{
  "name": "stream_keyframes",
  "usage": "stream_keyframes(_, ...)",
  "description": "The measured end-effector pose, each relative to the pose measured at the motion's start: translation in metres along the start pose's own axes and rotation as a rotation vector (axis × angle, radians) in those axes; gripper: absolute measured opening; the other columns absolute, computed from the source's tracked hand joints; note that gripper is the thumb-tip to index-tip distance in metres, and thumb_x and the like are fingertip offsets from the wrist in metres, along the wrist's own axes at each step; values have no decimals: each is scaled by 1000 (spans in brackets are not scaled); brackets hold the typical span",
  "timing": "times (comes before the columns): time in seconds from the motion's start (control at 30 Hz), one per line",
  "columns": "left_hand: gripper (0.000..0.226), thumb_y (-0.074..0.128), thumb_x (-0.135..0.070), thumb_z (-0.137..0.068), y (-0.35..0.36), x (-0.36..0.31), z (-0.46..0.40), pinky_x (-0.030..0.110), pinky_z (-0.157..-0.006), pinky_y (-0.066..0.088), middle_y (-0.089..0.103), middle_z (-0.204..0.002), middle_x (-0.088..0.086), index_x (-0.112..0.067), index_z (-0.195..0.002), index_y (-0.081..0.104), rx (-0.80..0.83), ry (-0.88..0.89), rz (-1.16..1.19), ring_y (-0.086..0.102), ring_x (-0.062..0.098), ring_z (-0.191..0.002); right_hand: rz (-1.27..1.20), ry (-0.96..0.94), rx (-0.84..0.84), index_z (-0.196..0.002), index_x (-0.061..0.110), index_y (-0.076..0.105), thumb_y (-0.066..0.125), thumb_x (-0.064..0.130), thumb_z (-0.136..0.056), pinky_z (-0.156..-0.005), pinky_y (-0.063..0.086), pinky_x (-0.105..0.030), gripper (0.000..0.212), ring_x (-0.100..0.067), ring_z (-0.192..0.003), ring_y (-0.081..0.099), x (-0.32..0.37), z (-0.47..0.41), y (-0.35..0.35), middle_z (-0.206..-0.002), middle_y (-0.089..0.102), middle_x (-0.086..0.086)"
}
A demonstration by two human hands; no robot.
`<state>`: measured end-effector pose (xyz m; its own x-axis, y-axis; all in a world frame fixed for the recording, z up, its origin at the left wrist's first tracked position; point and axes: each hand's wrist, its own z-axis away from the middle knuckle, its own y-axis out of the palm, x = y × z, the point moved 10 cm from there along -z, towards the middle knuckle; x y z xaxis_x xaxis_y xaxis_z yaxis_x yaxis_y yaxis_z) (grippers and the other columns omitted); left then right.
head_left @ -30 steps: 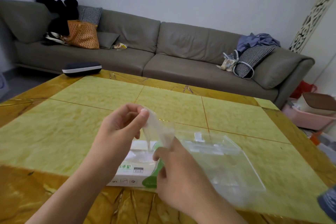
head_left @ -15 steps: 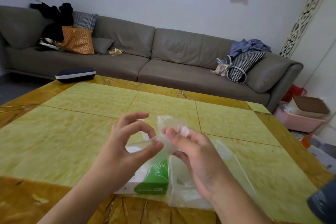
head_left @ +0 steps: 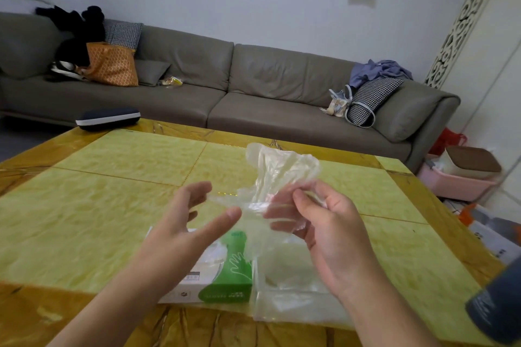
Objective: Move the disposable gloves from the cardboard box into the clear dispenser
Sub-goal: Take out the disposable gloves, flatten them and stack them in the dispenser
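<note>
Presently, the right hand (head_left: 332, 231) pinches a crumpled disposable glove (head_left: 277, 169), held up above the cardboard box (head_left: 222, 270) on the yellow table (head_left: 98, 205). The left hand (head_left: 186, 222) is spread wide, fingers relaxed, just left of the glove; its fingertips appear to touch a trailing edge, though the film is too clear to confirm. The clear dispenser (head_left: 287, 298) lies flat, touching the box's right side.
</note>
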<state>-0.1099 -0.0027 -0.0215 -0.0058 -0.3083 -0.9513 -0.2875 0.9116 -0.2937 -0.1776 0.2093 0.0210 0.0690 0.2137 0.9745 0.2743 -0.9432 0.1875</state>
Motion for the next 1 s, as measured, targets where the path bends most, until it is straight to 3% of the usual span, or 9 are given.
stream_keyframes(0.1,91,70,-88,-62,8,4,-1,39,-110,37,59,-135,-35,-52,-142,49,73,-113,244,52,-7,-128,-116,30,114,-106,-4,67,42,-3,-107,-61,61,-36,25,-42,-82,76,-4,0,12,-102,74,-28)
stream_keyframes(0.23,57,75,-78,-68,16,-11,3,38,-108,28,60,-127,-40,-57,-121,68,139,-91,343,46,-22,-112,-257,73,259,-104,-2,71,44,-2,-103,-53,60,-32,27,-37,-73,76,-7,5,30,-106,73,-27)
stream_keyframes(0.33,24,76,-55,-78,24,-14,6,35,-107,31,71,-118,-26,-43,-99,81,171,-140,411,60,-5,-109,-293,113,302,-103,-2,73,46,-3,-101,-52,60,-32,27,-37,-71,75,-12,9,36,-106,72,-26)
stream_keyframes(0.43,25,71,-42,-89,25,-25,7,35,-92,42,74,-90,-3,-18,-88,78,187,-23,296,67,16,-86,-264,160,286,-106,-4,72,46,-8,-100,-56,63,-35,27,-40,-75,75,-17,7,29,-108,72,-31)
stream_keyframes(0.53,21,74,-38,-89,16,-26,6,34,-77,48,69,-74,5,-18,-83,75,122,43,151,62,15,-71,-131,158,274,-111,-4,70,63,0,-90,-63,62,-42,22,-43,-81,74,-11,2,14,-108,73,-30)
stream_keyframes(0.6,14,77,-34,-88,18,-29,7,33,-74,54,71,-74,4,-21,-85,76,128,78,66,66,14,-70,40,128,231,-107,-5,69,71,9,-93,-59,59,-42,20,-39,-77,71,-9,0,1,-97,73,-25)
stream_keyframes(0.7,9,78,-40,-84,15,-33,8,36,-82,60,76,-85,-3,-32,-88,76,102,100,-63,72,12,-79,270,56,72,-97,-5,70,67,1,-99,-55,56,-40,6,-32,-66,66,-4,-6,-23,-79,71,-19)
stream_keyframes(0.8,7,76,-40,-82,10,-40,6,41,-87,61,77,-92,-11,-37,-88,75,63,106,-89,72,5,-91,309,-16,-41,-97,0,70,63,-4,-100,-55,57,-37,9,-28,-65,70,5,-11,-46,-77,73,-14)
stream_keyframes(1.0,14,79,-20,-87,5,-105,10,20,-81,52,74,-92,-14,-32,-93,73,-168,495,-168,69,7,-91,231,-331,-3,-90,12,73,66,-7,-93,-89,60,-41,21,-32,-89,76,53,-11,-62,-86,77,-14)
